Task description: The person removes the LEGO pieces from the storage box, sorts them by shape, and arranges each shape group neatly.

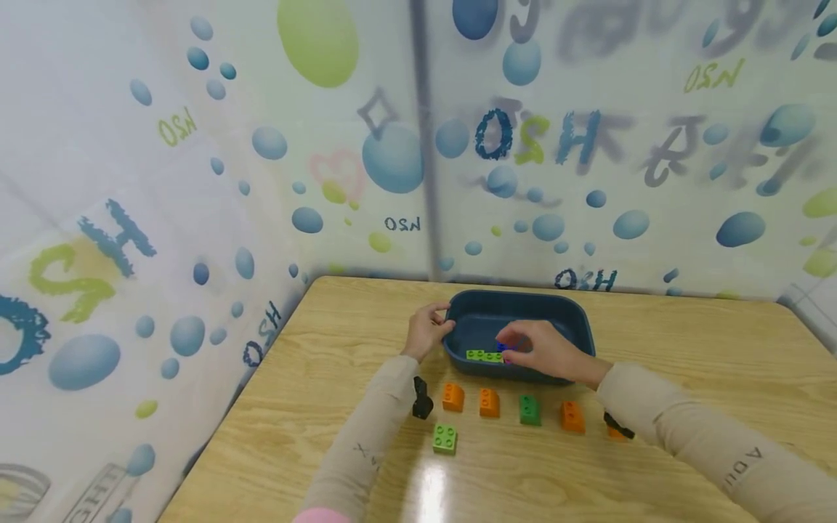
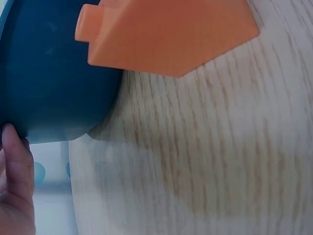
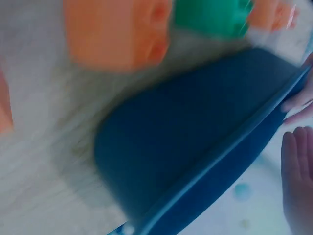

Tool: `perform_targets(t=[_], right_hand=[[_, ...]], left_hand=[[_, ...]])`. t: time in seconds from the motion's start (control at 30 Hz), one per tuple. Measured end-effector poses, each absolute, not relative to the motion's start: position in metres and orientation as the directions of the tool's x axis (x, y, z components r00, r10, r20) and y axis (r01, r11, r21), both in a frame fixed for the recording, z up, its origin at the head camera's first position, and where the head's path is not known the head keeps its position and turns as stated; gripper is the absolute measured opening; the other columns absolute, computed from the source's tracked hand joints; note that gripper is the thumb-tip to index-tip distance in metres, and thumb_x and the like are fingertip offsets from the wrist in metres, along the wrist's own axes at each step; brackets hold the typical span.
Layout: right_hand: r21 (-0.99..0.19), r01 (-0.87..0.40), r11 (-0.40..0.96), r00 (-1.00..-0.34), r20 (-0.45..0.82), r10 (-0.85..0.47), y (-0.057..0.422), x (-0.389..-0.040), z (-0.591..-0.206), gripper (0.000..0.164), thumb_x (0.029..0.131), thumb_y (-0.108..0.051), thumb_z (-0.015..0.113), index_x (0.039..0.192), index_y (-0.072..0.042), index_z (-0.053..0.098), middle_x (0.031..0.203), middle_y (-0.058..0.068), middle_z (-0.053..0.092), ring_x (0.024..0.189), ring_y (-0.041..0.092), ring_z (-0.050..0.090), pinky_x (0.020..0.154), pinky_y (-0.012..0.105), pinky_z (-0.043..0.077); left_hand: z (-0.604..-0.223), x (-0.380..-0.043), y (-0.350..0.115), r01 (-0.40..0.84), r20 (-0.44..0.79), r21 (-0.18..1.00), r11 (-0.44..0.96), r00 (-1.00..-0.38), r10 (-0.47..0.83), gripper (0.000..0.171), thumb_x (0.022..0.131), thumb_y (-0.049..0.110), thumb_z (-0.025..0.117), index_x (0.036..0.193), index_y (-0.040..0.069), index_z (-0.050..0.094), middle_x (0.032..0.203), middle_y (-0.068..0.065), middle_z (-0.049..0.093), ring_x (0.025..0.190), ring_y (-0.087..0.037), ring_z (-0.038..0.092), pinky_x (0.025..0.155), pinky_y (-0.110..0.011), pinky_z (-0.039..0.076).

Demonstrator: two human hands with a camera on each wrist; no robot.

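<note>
Toy bricks (image 1: 489, 403), four orange, two green, are set before one blue tray (image 1: 480, 327) on the tabletop (image 1: 516, 479). The tray is pinched by the left fingers (image 1: 431, 314); the right fingers' (image 1: 524, 331) grip, inside it, cannot be told.

Shows wood-grain table (image 1: 719, 363) near, white bubble-patterned backdrop (image 1: 366, 254) far and left, seemingly blurred grey lettering (image 1: 601, 25) far right.

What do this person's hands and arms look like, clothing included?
The left hand and right hand are bare. The long left sleeve is cream with small dark marks, and a pink patch shows at its lower end; the matching right sleeve carries dark lettering. Black fittings show by both wrists.
</note>
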State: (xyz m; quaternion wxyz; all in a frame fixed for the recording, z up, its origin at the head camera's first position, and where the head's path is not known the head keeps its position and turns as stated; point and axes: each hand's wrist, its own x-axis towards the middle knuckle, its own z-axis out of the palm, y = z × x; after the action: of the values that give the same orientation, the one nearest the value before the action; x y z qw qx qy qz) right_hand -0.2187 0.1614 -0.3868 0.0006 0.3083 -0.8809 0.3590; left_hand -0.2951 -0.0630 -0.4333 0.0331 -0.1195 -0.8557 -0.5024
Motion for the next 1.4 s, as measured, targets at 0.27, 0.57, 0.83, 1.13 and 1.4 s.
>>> perform_targets(t=[0.27,0.57,0.83,1.13,1.4], right_hand=[[-0.619,-0.456,0.639,-0.868,0.151,-0.473,0.178,-0.253,-0.404,0.023,0.08,-0.007,0.065,0.1,0.003,0.059,0.096,0.015,0.06,0.085,0.025,0.058,0.072,0.035,0.05],[-0.586,-0.448,0.675,-0.869,0.108,-0.483,0.173,-0.264,-0.421,0.029,0.077,-0.008,0.068,0.102,0.004,0.059,0.099,0.016,0.06,0.088,0.028,0.057,0.076,0.039,0.048],[-0.569,-0.427,0.703,-0.877,0.073,-0.474,0.171,-0.27,-0.431,0.03,0.076,-0.009,0.069,0.101,0.005,0.06,0.099,0.017,0.06,0.09,0.029,0.057,0.078,0.041,0.047],[-0.602,-0.38,0.702,-0.895,0.048,-0.443,0.166,-0.272,-0.436,0.027,0.076,-0.006,0.067,0.1,0.005,0.061,0.098,0.017,0.06,0.09,0.029,0.057,0.078,0.041,0.047],[-0.614,-0.356,0.704,-0.906,0.042,-0.421,0.172,-0.273,-0.438,0.029,0.076,-0.005,0.067,0.103,0.005,0.059,0.1,0.018,0.06,0.091,0.03,0.056,0.078,0.041,0.047]], left_hand=[[-0.438,-0.294,-0.066,0.288,0.222,0.872,0.395,-0.953,0.205,0.031,0.079,0.011,0.067,0.11,0.006,0.062,0.064,-0.005,0.051,0.047,-0.015,0.049,0.046,-0.026,0.047],[-0.437,-0.291,-0.063,0.244,0.189,0.851,0.466,-0.969,0.161,0.033,0.079,0.004,0.065,0.112,0.002,0.061,0.066,-0.006,0.052,0.049,-0.009,0.046,0.045,-0.02,0.043],[-0.434,-0.293,-0.063,0.255,0.198,0.847,0.467,-0.966,0.169,0.034,0.079,0.005,0.065,0.112,0.003,0.06,0.068,-0.004,0.052,0.052,-0.01,0.046,0.046,-0.021,0.044],[-0.431,-0.292,-0.062,0.239,0.183,0.855,0.46,-0.969,0.164,0.033,0.079,0.005,0.065,0.112,0.004,0.06,0.067,-0.006,0.052,0.046,-0.009,0.046,0.045,-0.022,0.046],[-0.431,-0.292,-0.063,0.243,0.184,0.853,0.462,-0.968,0.168,0.033,0.08,0.005,0.065,0.113,0.004,0.06,0.067,-0.005,0.051,0.045,-0.008,0.046,0.044,-0.022,0.046]])
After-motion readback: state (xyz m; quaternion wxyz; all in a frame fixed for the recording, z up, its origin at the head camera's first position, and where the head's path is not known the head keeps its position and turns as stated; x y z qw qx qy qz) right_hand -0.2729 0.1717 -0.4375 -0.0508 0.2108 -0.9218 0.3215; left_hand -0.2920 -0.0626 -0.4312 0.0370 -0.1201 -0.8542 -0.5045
